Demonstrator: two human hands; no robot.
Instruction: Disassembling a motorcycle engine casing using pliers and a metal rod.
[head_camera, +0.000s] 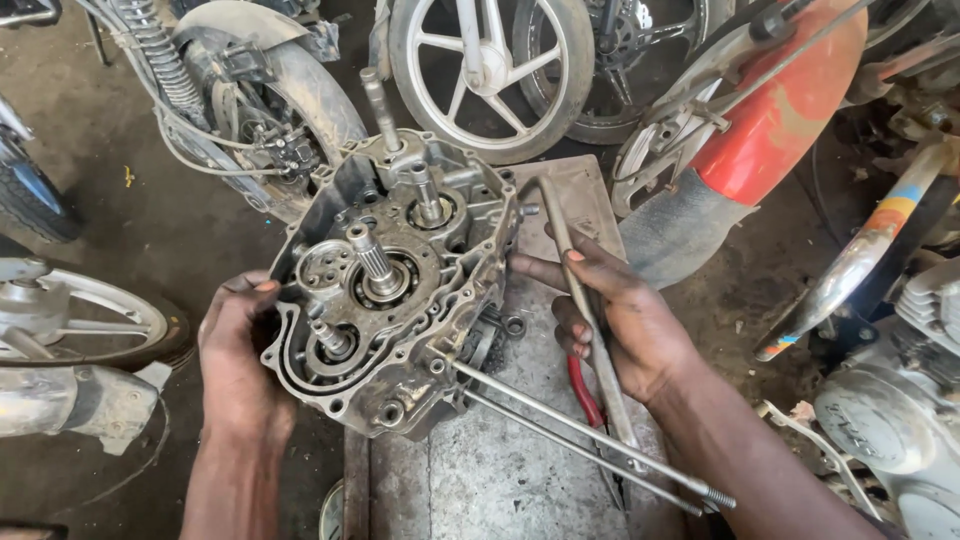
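A greasy aluminium engine crankcase half (395, 280) stands tilted on a grey metal work plate (500, 470). Splined shafts stick out of its open face, and two long threaded studs (590, 440) run out of its lower right corner. My left hand (238, 360) grips the case's left edge. My right hand (615, 315) holds a long grey metal bar (578, 290) just right of the case, index finger stretched toward the case's right rim. Under that hand lies a red-handled tool (583, 392), partly hidden.
Motorcycles crowd the dirt floor: a rear wheel with spring shock (250, 100) behind the case, a spoked alloy wheel (490, 70) at the top, a red fender (780, 110) at the right, an engine (900, 410) at the lower right, a wheel (80, 320) at the left.
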